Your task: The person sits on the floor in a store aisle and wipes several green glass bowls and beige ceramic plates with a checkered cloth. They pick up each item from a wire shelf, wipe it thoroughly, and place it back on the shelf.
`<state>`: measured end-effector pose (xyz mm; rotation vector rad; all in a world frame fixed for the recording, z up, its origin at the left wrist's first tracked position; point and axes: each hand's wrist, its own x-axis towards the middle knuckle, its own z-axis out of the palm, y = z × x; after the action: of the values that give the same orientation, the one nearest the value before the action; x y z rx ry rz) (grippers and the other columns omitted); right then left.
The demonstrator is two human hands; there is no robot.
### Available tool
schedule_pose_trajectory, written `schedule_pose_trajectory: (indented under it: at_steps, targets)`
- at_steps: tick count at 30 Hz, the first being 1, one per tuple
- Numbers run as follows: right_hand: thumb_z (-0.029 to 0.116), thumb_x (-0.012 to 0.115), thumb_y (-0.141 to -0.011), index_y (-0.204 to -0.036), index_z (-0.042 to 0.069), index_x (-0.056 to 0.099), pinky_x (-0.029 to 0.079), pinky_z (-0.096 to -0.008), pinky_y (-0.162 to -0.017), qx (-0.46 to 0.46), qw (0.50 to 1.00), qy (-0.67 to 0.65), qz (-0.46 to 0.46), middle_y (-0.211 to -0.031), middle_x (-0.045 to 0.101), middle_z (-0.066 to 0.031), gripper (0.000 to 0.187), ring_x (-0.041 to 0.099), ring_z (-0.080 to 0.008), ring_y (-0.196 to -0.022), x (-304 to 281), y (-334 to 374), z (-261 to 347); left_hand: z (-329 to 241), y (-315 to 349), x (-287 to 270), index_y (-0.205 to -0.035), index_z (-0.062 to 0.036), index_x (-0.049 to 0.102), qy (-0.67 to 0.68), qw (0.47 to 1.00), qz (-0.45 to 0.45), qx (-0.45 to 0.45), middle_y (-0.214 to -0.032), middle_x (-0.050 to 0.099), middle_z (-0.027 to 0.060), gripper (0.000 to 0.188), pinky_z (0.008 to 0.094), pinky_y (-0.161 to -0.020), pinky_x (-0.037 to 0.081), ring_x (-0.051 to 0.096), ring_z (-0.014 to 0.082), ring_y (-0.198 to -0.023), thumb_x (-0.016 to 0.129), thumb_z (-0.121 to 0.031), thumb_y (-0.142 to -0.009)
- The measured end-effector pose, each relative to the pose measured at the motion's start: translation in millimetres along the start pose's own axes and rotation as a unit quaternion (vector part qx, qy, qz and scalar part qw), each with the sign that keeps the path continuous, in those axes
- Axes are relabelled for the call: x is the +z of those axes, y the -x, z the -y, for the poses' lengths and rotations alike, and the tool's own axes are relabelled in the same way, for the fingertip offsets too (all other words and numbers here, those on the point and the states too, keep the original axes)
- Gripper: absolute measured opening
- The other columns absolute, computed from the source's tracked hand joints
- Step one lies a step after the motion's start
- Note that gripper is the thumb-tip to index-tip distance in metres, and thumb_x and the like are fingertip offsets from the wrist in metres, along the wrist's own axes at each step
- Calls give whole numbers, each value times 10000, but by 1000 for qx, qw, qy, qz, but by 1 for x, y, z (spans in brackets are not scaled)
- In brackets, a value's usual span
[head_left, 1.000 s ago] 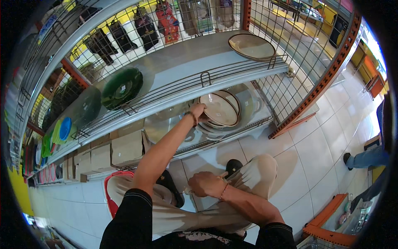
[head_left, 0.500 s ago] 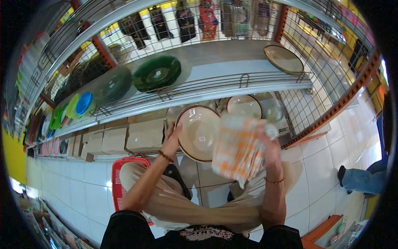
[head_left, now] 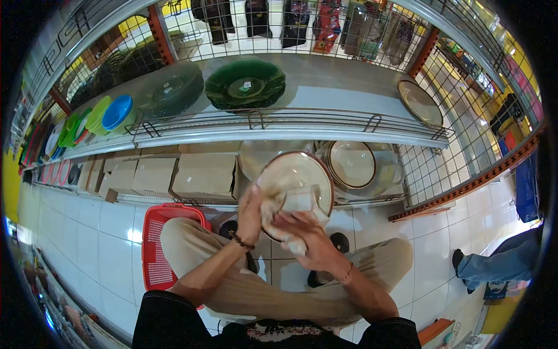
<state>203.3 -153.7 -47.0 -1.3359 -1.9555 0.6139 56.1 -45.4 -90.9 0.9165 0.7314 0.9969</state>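
My left hand [head_left: 250,215] grips the left edge of a cream plate [head_left: 311,174] with a brown rim, held tilted above my lap in front of the lower shelf. Pressed onto the plate's face is a white and orange checked cloth [head_left: 302,200], bunched under my right hand [head_left: 303,231]. The fingers of that hand lie over the cloth, and part of it hangs below them. The plate's lower part is hidden by the cloth and my hands.
Cream plates [head_left: 352,164] are stacked on the lower shelf, beside cardboard boxes [head_left: 204,174]. Above stand a green glass dish [head_left: 247,87], a blue bowl [head_left: 118,112] and a brown-rimmed plate [head_left: 419,103]. A red basket [head_left: 157,247] sits by my left knee. Another person's leg [head_left: 494,259] shows at right.
My right hand has brought the cloth leftward from beside the plate onto its face. The plate has shifted slightly right, and the view has turned a little.
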Motion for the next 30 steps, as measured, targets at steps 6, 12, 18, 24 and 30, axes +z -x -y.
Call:
schedule_pose_trajectory:
  at_steps: [6, 12, 18, 24, 30]
  targets:
    - [75, 673, -607, -1032, 120, 647, 506, -385, -776, 82, 987, 133, -33, -1034, 662, -106, 428, 630, -266, -940, -32, 19, -17, -37, -6, -4, -1235, 5, 500, -12, 996, -54, 72, -1152, 569, 73, 434, 285, -911, 414, 525, 139, -1039, 430, -341, -983]
    - [-54, 603, -695, -1181, 49, 572, 513, -303, -674, 251, 893, -59, -368, -1077, 633, -101, 498, 616, -134, -884, -60, 24, -34, -35, -3, -3, -1232, 2, 503, 21, 999, -20, 35, -1154, 565, 70, 423, 277, -901, 410, 512, 132, -1032, 430, -334, -984]
    - [10, 570, -712, -1257, 76, 533, 270, -401, -1089, 5, 962, 256, -100, -1372, 462, -84, 550, 396, -234, -1299, -14, -10, -11, -19, 10, 11, -1236, 3, 502, -117, 991, 59, 38, -1099, 575, 55, 418, 255, -875, 404, 498, 113, -991, 418, -324, -989]
    - [92, 695, -605, -1119, 76, 584, 354, -399, -1010, 107, 935, 302, -153, -1220, 574, -131, 526, 507, -266, -1187, -13, -3, -6, -28, 17, 7, -1235, 35, 498, -96, 990, 36, 100, -1103, 586, 81, 459, 261, -875, 407, 513, 123, -993, 445, -341, -977]
    - [3, 633, -624, -1049, 74, 586, 466, -350, -828, 142, 989, 6, -35, -982, 631, -149, 433, 615, -321, -922, -6, 8, 12, -19, 9, 4, -1249, 33, 491, -131, 976, -33, 168, -1117, 589, 89, 473, 266, -883, 408, 522, 134, -1008, 435, -351, -979]
